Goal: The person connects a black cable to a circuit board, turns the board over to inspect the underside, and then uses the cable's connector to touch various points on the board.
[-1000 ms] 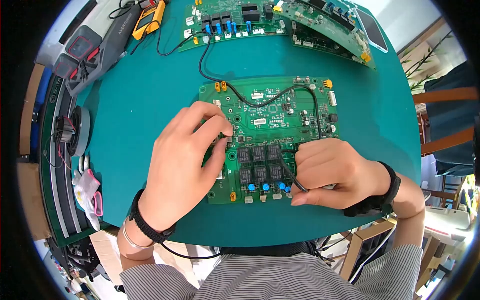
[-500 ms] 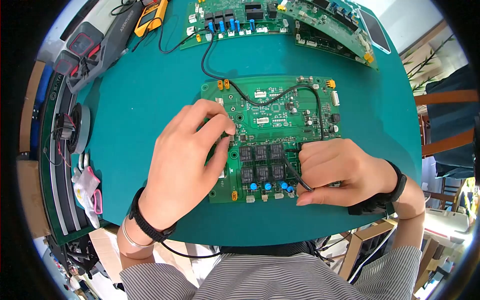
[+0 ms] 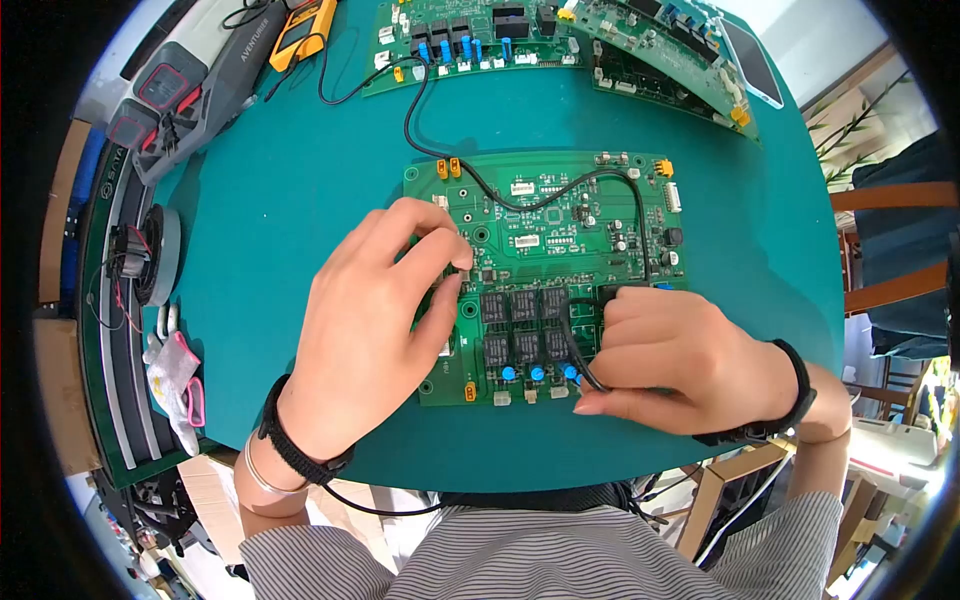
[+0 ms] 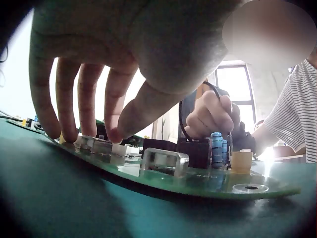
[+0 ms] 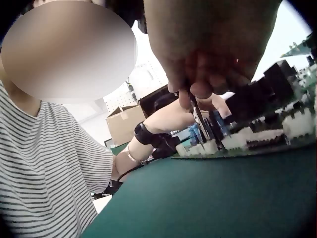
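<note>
At ten o'clock we read "AVENTURIS" on a grey case (image 3: 215, 75). Our left hand (image 3: 375, 320) presses fingertips on the glossy green circuit board (image 3: 545, 225) mid-worktop (image 3: 280, 220); our right hand (image 3: 670, 360) pinches a thin black cable (image 3: 575, 350) at four o'clock.

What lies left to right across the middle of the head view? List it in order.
Black wheel → left hand → black relays → right hand → wooden chair.

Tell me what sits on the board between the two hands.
In the head view, two rows of black relays on the circuit board lie between the left hand and right hand.
</note>
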{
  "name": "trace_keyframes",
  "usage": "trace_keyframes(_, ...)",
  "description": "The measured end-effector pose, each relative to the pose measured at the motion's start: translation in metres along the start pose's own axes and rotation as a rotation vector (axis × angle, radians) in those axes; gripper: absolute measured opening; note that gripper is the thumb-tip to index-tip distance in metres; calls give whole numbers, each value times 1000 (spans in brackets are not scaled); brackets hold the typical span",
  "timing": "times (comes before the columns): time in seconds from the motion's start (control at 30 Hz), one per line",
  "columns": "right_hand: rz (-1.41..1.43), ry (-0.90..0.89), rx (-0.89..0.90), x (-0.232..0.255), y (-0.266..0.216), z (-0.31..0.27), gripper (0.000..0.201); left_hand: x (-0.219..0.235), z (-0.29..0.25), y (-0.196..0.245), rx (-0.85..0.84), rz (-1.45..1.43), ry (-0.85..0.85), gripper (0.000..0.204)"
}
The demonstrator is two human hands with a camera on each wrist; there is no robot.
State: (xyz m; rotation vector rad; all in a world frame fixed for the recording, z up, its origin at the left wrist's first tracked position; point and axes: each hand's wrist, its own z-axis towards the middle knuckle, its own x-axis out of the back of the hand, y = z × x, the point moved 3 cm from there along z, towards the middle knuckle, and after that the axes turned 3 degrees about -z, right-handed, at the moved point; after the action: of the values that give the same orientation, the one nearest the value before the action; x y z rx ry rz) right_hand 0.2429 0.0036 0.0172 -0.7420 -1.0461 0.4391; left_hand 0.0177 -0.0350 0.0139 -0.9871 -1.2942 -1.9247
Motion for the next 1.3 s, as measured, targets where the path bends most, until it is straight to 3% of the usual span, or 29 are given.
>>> trace_keyframes(0.07,-87,41,11,1,-7,-1,23,0,0,0,4,1,-2,22)
trace_keyframes(0.13,-436,93,201,4,-18,-3,24,-1,0,0,3,-7,0,23)
trace_keyframes(0.23,-598,145,280,5,-27,-5,27,-2,-1,0,6,32,3,23)
trace_keyframes(0.33,-600,188,311,0,-27,-4,24,-1,-2,10,-126,220,115,23)
trace_keyframes(0.47,-459,257,260,-3,-25,-5,21,8,-2,22,-253,144,196,25)
trace_keyframes(0.53,-361,292,207,-4,-22,-4,23,10,-3,29,-336,-118,63,27)
trace_keyframes(0.63,-231,342,153,-3,-20,-1,24,2,-8,37,-389,-289,-41,29)
trace_keyframes(0.73,-251,403,220,-7,-20,-3,23,-7,-14,37,-451,-317,6,30)
trace_keyframes(0.8,-570,287,384,-12,-29,-4,17,-7,-16,38,-476,-325,35,28)
trace_keyframes(0.83,-576,290,383,-8,-33,-4,17,-6,-16,38,-465,-300,32,24)
trace_keyframes(0.9,-895,212,398,0,-41,-3,12,-6,-16,40,-459,-276,31,20)
trace_keyframes(1.07,-1312,207,479,17,-34,-11,8,-8,-16,34,-290,-277,29,17)
trace_keyframes(1.3,-1475,83,439,12,-34,-18,11,-8,-16,36,-316,-283,93,17)
